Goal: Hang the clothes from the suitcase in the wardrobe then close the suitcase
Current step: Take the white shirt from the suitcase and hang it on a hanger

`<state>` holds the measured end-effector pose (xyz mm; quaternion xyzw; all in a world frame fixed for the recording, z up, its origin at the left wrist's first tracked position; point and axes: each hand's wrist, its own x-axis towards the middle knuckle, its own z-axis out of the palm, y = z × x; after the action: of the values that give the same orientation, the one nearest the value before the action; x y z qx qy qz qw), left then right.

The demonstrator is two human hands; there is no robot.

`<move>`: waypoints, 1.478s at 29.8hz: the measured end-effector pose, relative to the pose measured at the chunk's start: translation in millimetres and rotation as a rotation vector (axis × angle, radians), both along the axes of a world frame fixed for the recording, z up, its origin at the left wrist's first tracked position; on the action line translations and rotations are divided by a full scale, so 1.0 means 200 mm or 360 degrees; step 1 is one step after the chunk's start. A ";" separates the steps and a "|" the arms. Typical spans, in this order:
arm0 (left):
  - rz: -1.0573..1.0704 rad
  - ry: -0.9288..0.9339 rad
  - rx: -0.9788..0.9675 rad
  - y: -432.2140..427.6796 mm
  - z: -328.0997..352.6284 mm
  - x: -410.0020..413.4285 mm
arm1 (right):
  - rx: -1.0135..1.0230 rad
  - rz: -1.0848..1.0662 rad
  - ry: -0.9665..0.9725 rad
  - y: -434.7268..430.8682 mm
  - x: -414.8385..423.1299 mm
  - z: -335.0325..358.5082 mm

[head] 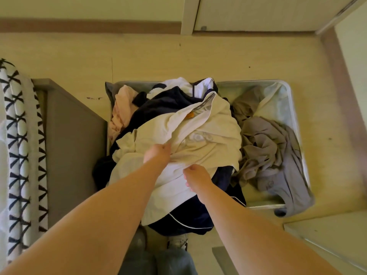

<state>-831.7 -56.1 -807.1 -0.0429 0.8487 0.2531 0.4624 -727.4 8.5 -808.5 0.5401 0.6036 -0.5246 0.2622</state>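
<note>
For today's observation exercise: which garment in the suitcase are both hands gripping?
The cream shirt atop the pile: left hand and right hand pinch it; navy, pink and grey garments lie free.

- Pale wood-look floor (198, 62), marked with a few small dark specks.
- Reddish smear (94, 98) on the floor, near the corner of the grey board.
- Brownish skirting board (89, 25) along the foot of the wall at the top left.
- White quilted cover (17, 155) with rows of black X shapes, lying in folds at the left edge.
- Flat grey board (73, 147) just beside that cover.
- 1 white sneaker (178, 242) at the bottom centre, with blue-grey trouser legs (158, 262) below it.
</note>
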 end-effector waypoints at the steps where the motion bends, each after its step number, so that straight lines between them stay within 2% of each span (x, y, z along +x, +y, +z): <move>1: 0.0076 0.0130 0.0016 -0.03 -0.01 -0.01 | -0.0003 0.0019 -0.0025 -0.01 0.02 -0.01; 4: 0.0406 0.0394 0.0096 -0.12 0.05 -0.06 | -0.0017 -0.0023 -0.0079 0.00 0.05 0.02; 7: 0.0715 0.0329 0.0265 -0.16 0.27 -0.15 | -0.0009 0.0008 -0.0055 -0.01 0.02 0.19; 9: 0.0795 0.0214 0.0385 -0.16 0.37 -0.19 | -0.0004 0.0048 -0.0032 -0.03 -0.02 0.28; 11: 0.0795 0.0100 0.0500 -0.15 0.51 -0.20 | 0.0036 0.0061 0.0033 -0.03 -0.07 0.40; 13: 0.0704 0.0112 0.0564 -0.14 0.66 -0.19 | 0.0013 0.0041 0.0130 -0.04 -0.13 0.53; 18: 0.0579 0.0129 0.0782 -0.15 1.12 -0.11 | -0.0249 -0.0453 0.0334 -0.06 -0.26 0.97; 20: 0.0583 0.0113 0.0841 -0.17 1.27 -0.10 | -0.0235 -0.0590 0.0358 -0.08 -0.25 1.10; 22: 0.0544 0.0150 0.0867 -0.22 1.44 -0.09 | -0.0091 -0.0620 0.0426 -0.10 -0.21 1.21; 24: 0.0452 0.0172 0.0940 -0.28 1.60 -0.08 | 0.0107 -0.0423 0.0493 -0.13 -0.12 1.33; 28: 0.0241 0.0207 0.1004 -0.39 1.90 -0.01 | 0.0595 0.0609 0.0586 -0.26 0.01 1.57; 29: 0.0202 0.0202 0.1025 -0.43 1.97 0.02 | 0.0664 0.0730 0.0648 -0.31 0.04 1.65; 31: 0.0084 0.0162 0.1066 -0.52 2.12 0.10 | 0.0691 0.0709 0.0855 -0.42 0.10 1.82; 33: 0.0001 0.0097 0.1081 -0.56 2.19 0.13 | 0.0692 0.0748 0.0915 -0.47 0.10 1.93; 35: -0.0035 -0.0016 0.1160 -0.61 2.27 0.18 | 0.0718 0.0650 0.0904 -0.51 0.14 2.06; 39: -0.0012 -0.0142 0.1258 -0.69 2.45 0.31 | 0.0663 0.0193 0.1047 -0.58 0.27 2.22; 42: -0.0212 0.0181 0.0982 -0.70 2.49 0.38 | 0.0513 -0.0153 0.1225 -0.60 0.38 2.32; 44: -0.0515 0.0379 0.0824 -0.73 2.50 0.46 | 0.0443 -0.0319 0.1282 -0.61 0.50 2.42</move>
<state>-739.5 -201.7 -306.1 0.2413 0.8001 0.3870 0.3897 -627.6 -113.2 -325.4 0.3784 0.6673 -0.6299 -0.1216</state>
